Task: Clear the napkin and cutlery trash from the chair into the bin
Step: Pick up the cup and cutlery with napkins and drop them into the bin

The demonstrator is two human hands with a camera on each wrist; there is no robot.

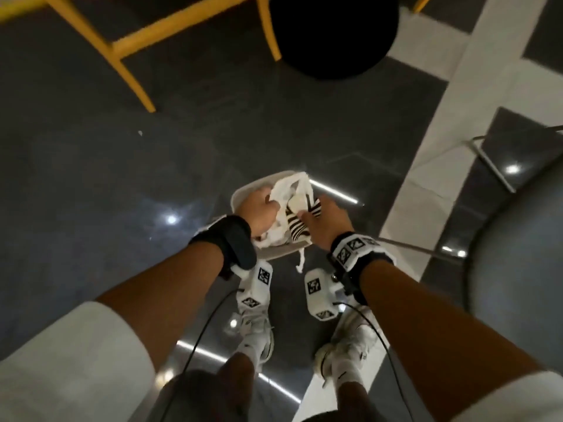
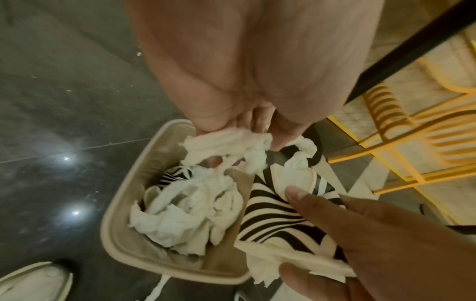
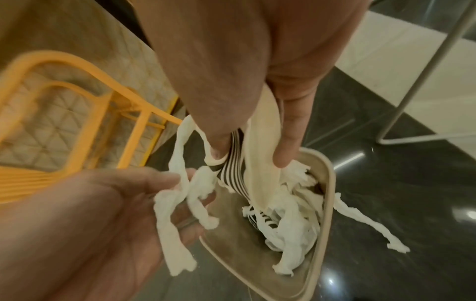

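A small beige bin stands on the dark floor in front of my feet, with crumpled white napkins inside. Both hands hover over its opening. My left hand pinches shredded white napkin strips above the bin's far side. The right hand grips a black-and-white striped paper cutlery wrapper between thumb and fingers, its lower end dipping into the bin. One napkin strip trails outside over the bin's edge. I see no cutlery itself.
Yellow chair legs stand at the far left and a black round base sits ahead. A grey metal frame and a grey rounded seat are at right. My white shoes stand just behind the bin.
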